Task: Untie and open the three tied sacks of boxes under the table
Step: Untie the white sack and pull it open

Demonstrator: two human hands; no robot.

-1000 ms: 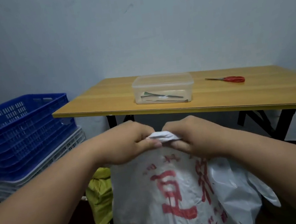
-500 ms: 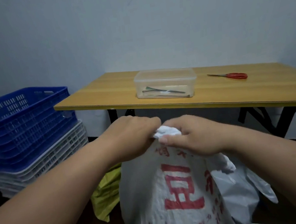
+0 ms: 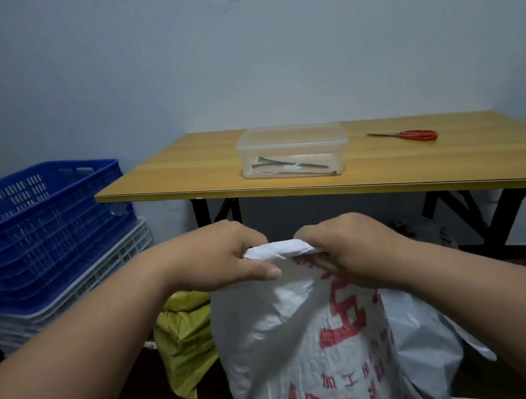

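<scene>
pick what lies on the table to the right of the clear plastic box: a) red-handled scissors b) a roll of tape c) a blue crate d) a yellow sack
a: red-handled scissors lie flat on the table to the right of the clear plastic box, apart from it.

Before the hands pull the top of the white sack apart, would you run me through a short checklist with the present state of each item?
1. Left hand grips the bunched top of the white sack: ok.
2. Right hand grips the other end: ok.
3. Tie off the neck: cannot tell, hidden by the hands.
4. Sack standing upright: ok.
5. Scissors at hand if needed: ok, lying on the table.
6. Yellow-green sack and grey sack opened: cannot tell.
</scene>
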